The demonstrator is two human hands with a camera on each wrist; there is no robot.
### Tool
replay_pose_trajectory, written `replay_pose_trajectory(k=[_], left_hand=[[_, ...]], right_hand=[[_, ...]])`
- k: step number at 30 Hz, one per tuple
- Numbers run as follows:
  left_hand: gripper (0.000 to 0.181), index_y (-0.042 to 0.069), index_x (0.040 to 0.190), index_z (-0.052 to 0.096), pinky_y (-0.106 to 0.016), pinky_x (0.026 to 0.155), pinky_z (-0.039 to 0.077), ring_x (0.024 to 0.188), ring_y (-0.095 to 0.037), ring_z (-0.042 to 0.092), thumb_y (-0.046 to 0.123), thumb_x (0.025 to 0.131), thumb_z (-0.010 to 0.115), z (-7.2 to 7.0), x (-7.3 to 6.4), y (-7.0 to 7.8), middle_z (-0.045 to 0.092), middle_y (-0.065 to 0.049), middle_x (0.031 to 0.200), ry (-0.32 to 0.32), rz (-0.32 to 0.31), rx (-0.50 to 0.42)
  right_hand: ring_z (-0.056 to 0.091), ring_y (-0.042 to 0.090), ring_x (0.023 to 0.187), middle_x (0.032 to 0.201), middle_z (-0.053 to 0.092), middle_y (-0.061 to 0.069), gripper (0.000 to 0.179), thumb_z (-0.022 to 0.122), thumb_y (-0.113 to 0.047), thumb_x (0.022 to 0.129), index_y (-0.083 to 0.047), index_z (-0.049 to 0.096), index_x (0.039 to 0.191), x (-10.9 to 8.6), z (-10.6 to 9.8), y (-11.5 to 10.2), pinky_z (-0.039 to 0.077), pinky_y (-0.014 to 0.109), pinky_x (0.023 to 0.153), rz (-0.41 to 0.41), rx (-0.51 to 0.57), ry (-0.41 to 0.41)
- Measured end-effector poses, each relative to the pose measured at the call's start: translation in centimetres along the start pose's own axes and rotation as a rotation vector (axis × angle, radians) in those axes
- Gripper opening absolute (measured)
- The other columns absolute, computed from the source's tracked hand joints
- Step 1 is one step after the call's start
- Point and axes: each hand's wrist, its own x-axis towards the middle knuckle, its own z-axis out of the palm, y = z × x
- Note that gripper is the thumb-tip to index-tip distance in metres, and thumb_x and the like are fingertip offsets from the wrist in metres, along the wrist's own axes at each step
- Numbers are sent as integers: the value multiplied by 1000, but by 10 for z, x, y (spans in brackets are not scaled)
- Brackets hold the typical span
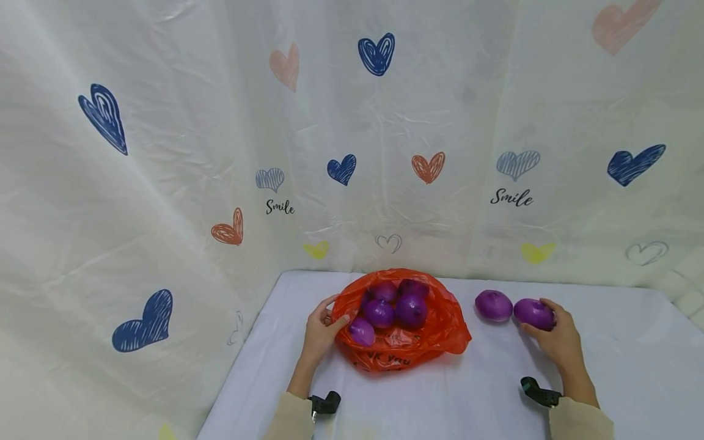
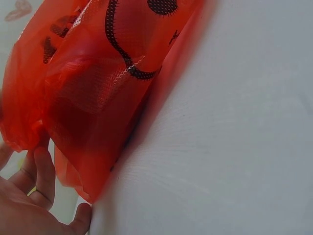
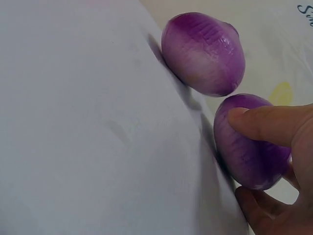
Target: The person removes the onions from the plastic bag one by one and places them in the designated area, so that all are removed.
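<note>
A red plastic bag [image 1: 440,342] with black print lies open on the table, and several purple onions [image 1: 379,313] show in its mouth. My left hand [image 1: 321,333] holds the bag's left rim between thumb and fingers; in the left wrist view, fingers [image 2: 45,176] bend against the red plastic [image 2: 98,98]. Off to the right, my right hand [image 1: 563,342] grips a purple onion [image 1: 533,313] from its right side, the thumb lying across it in the right wrist view. Just left of that one sits another onion [image 1: 493,305], touched by no hand.
A white cloth covers the table [image 1: 418,403]. Behind and to the left hangs a pale curtain [image 1: 462,110] printed with hearts and the word "Smile". Black wrist devices [image 1: 326,403] are strapped near both sleeves.
</note>
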Motion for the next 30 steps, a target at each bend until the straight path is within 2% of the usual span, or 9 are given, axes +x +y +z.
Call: replay_pose_trajectory(k=[4, 8, 16, 27, 30], left_hand=[[55, 5, 143, 57, -21, 63, 46, 77, -20, 52, 11, 92, 75, -4, -10, 18, 59, -17, 92, -20, 15, -6], [54, 3, 142, 57, -21, 63, 46, 77, -20, 52, 11, 92, 75, -5, -15, 26, 59, -17, 91, -24, 39, -21], [54, 6, 142, 58, -21, 63, 45, 78, -22, 51, 11, 91, 76, -3, -12, 22, 59, -18, 92, -16, 11, -25], [53, 4, 142, 58, -21, 63, 44, 78, -22, 51, 9, 92, 75, -3, -12, 24, 59, -19, 91, -10, 21, -13], [54, 4, 143, 57, -20, 63, 45, 77, -22, 51, 10, 92, 75, -2, -7, 13, 59, -20, 92, -8, 20, 4]], right_hand=[[30, 65, 136, 154, 22, 44, 88, 72, -17, 94, 2, 18, 160, 2, 0, 1, 30, 76, 108, 12, -3, -19], [27, 66, 138, 156, 18, 43, 89, 70, -20, 95, 2, 14, 161, 3, -1, 2, 29, 76, 108, 29, -3, -36], [24, 65, 141, 159, 14, 42, 91, 68, -24, 97, 0, 10, 162, 4, -1, 1, 27, 76, 110, 55, 6, -50], [26, 66, 138, 156, 16, 44, 90, 69, -18, 96, 3, 11, 161, 3, 0, -1, 27, 76, 110, 16, -1, -40], [26, 66, 138, 157, 15, 44, 91, 70, -19, 95, 2, 11, 161, 4, 0, -2, 27, 76, 110, 17, -1, -40]])
